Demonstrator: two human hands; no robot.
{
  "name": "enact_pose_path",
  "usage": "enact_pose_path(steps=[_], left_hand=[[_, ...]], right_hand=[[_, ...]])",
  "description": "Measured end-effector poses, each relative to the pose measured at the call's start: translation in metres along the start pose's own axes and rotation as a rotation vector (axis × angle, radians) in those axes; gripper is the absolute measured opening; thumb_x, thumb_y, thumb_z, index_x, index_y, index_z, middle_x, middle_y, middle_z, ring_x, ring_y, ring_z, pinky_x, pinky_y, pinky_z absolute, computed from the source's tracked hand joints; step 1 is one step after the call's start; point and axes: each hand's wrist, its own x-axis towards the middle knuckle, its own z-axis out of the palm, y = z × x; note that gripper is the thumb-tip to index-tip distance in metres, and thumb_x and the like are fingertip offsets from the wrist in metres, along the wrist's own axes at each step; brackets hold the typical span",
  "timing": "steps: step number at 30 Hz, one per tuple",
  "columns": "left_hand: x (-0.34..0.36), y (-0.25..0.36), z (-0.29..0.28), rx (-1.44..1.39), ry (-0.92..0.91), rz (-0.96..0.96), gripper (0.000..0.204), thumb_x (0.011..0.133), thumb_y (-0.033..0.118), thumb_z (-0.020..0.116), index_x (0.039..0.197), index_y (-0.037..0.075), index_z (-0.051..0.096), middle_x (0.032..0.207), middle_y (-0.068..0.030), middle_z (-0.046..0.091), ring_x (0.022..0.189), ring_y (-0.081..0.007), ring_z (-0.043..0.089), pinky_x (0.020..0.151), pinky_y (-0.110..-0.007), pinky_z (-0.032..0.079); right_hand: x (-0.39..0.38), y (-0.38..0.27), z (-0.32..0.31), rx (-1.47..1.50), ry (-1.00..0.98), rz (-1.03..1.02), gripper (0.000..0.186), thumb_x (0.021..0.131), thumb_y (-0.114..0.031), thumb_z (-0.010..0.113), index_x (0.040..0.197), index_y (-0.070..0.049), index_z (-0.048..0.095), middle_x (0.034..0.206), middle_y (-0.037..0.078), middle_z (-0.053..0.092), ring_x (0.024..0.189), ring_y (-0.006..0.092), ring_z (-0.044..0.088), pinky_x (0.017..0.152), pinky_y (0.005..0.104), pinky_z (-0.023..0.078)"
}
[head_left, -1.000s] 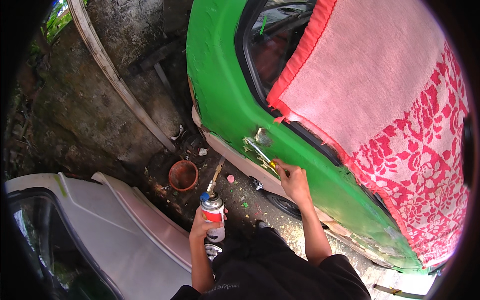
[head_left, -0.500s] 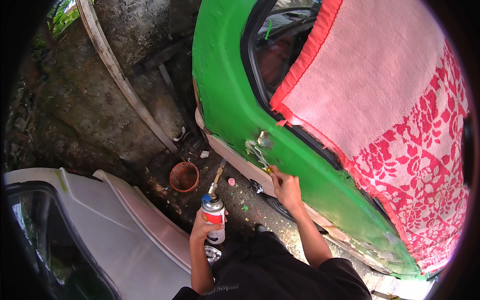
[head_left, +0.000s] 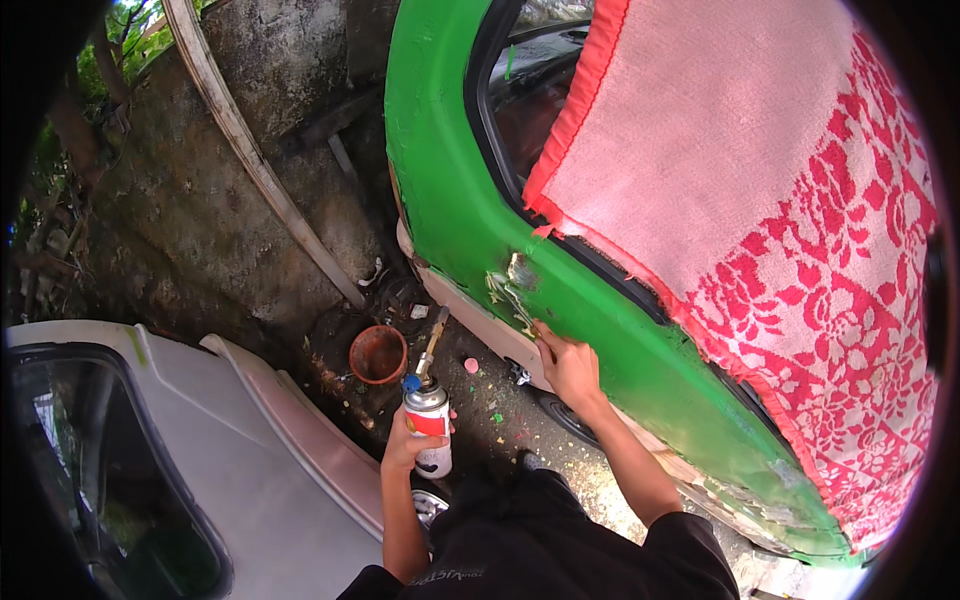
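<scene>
My left hand is wrapped round the can of a gas torch, held upright, with its brass burner tube pointing up and away. No flame shows. My right hand is closed on the handle of a thin metal scraper; most of the handle is hidden by the fingers. The scraper's far end lies against the green car body, where paint is peeling in pale strips. Right beside it is a bare, scorched-looking patch. The burner points a little left of that spot, apart from the panel.
A pink and red floral towel drapes over the car's roof and window. To my left stands a pale car body. On the dirty ground are a reddish-brown pot, a small pink cap and paint flakes. A mossy wall rises behind.
The whole view has shifted slightly. My right hand has moved a little with the scraper along the panel, and the yellow on its handle is now covered. The torch stays in my left hand.
</scene>
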Motion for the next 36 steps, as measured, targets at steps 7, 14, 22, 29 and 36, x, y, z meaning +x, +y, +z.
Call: enact_pose_path(steps=[7, 14, 22, 29, 36], left_hand=[[-0.026, -0.009, 0.007, 0.028, 0.032, 0.000, 0.070, 0.057, -0.003, 0.086, 0.122, 0.001, 0.059, 0.106, -0.0134, 0.072, 0.089, -0.0223, 0.071, 0.082, -0.038, 0.059], [-0.036, -0.020, 0.006, -0.029, 0.094, -0.017, 0.070, 0.056, 0.000, 0.086, 0.120, 0.002, 0.059, 0.106, -0.0127, 0.071, 0.088, -0.0218, 0.070, 0.082, -0.038, 0.059], [-0.012, -0.007, 0.001, -0.012, 0.047, 0.014, 0.068, 0.056, -0.002, 0.085, 0.119, 0.002, 0.060, 0.106, -0.0132, 0.072, 0.088, -0.0222, 0.071, 0.082, -0.038, 0.059], [-0.001, 0.002, -0.001, 0.007, 0.001, -0.032, 0.069, 0.055, -0.002, 0.084, 0.120, 0.000, 0.061, 0.104, -0.0145, 0.072, 0.086, -0.0237, 0.072, 0.080, -0.039, 0.059], [0.021, -0.006, 0.009, -0.029, -0.092, -0.083, 0.069, 0.058, -0.002, 0.083, 0.122, 0.001, 0.060, 0.104, -0.0149, 0.072, 0.086, -0.0238, 0.072, 0.079, -0.039, 0.059]], right_hand=[[0.008, -0.030, -0.036, 0.176, -0.005, 0.190, 0.025, 0.096, -0.014, 0.068, 0.119, -0.010, 0.077, 0.101, 0.023, 0.074, 0.087, 0.0403, 0.072, 0.082, 0.0457, 0.056], [0.037, -0.046, -0.052, 0.024, -0.143, 0.174, 0.025, 0.097, -0.016, 0.066, 0.119, -0.007, 0.076, 0.099, 0.024, 0.074, 0.092, 0.0424, 0.072, 0.087, 0.0467, 0.055], [0.037, -0.029, -0.057, 0.071, -0.119, 0.110, 0.026, 0.098, -0.014, 0.065, 0.121, -0.007, 0.075, 0.098, 0.025, 0.074, 0.086, 0.0380, 0.074, 0.082, 0.0443, 0.055], [0.022, -0.031, -0.059, 0.189, -0.106, 0.222, 0.027, 0.098, -0.011, 0.065, 0.124, -0.007, 0.074, 0.086, 0.020, 0.072, 0.070, 0.0263, 0.066, 0.071, 0.0378, 0.053], [-0.002, -0.023, -0.040, 0.277, -0.072, 0.244, 0.028, 0.099, -0.010, 0.066, 0.126, -0.008, 0.074, 0.066, 0.012, 0.065, 0.053, 0.0138, 0.057, 0.059, 0.0331, 0.048]])
